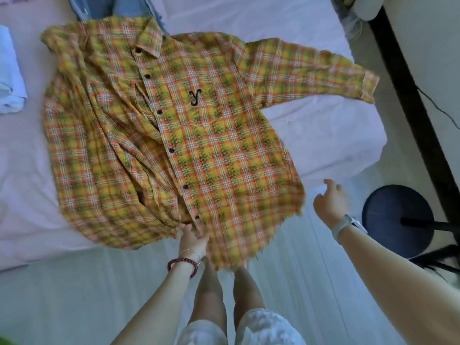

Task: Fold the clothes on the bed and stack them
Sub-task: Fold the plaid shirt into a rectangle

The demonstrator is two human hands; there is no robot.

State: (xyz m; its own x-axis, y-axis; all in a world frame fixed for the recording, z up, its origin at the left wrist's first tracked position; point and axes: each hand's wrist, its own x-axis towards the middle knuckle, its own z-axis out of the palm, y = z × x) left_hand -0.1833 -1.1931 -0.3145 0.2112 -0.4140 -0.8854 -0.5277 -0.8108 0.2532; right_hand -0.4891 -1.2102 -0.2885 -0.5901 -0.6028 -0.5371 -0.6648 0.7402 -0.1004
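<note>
Fingers (189, 232) of left hand (193, 241) pinched together on bottom hem of yellow-and-orange plaid button-up shirt (171, 135), near the placket. Right hand (329, 202) free, fingers spread apart, holding nothing, hovering beside the shirt's lower right corner without touching.

Head view only. Shirt spread front-up on pale pink bed sheet (311, 125), buttoned, collar far, hem hanging off near edge of bed. Right sleeve stretched flat toward bed corner; left side bunched in long diagonal creases.

Risks, judged: single-point pull at hem likely to drag whole shirt off the mattress or deepen left-side creases; folding over those creases would give a lumpy stack.

Fabric soft brushed weave, frayed raw hem, dark round buttons, black embroidered letter on chest pocket. Folded white-and-blue cloth (10, 75) at far left. Blue denim garment (112, 8) beyond collar.
</note>
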